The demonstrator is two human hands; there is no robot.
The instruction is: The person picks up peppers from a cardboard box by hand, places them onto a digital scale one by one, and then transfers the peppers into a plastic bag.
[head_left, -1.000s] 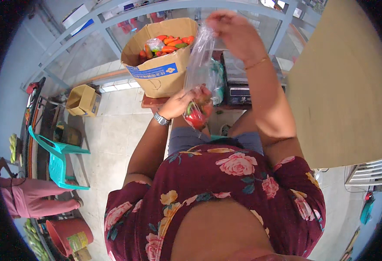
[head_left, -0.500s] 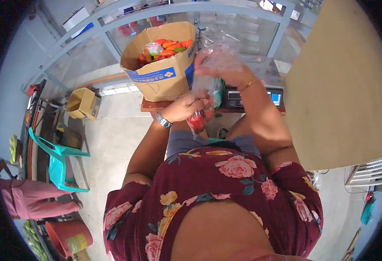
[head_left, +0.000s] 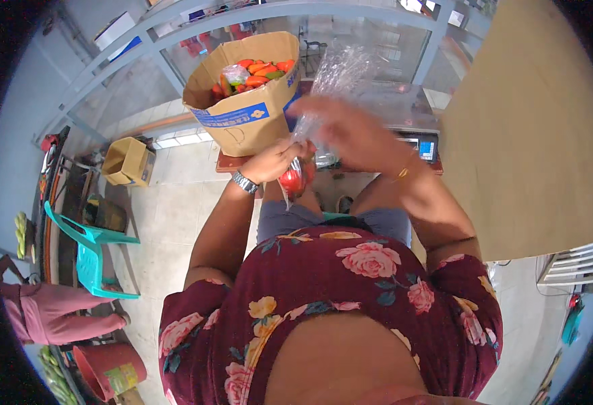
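Near, bottom centre of frame: the person's torso in a dark red floral top, both forearms running up toward mid-frame.

Left hand [head_left: 277, 160], w/ a wristwatch [head_left: 245, 182] just below it, sits centre-left; fingers curled tight around the lower part of a clear plastic bag [head_left: 323, 101], right above the red produce [head_left: 295, 179] bunched at the bag's bottom. Right hand [head_left: 340, 125], just right of centre and a bit higher, is blurred; fingers look closed on the bag's twisted middle, but can't tell exactly how they sit.

Bag's long axis runs roughly vertical, tilted slightly right at the top: heavy red end points down toward the person's lap, loose crinkled mouth fans up toward upper centre of frame.

Behind the hands, upper centre-left: open cardboard box [head_left: 249, 101] w/ orange-red produce inside, standing on a low reddish table [head_left: 226, 164]. Right of it, behind the right wrist, a scale w/ a lit display [head_left: 423, 147].

Further off, left edge: small cardboard box [head_left: 128, 160] on the tiled floor, teal plastic chair [head_left: 91, 253] below it. Lower left: another person's leg in pink [head_left: 50, 316].
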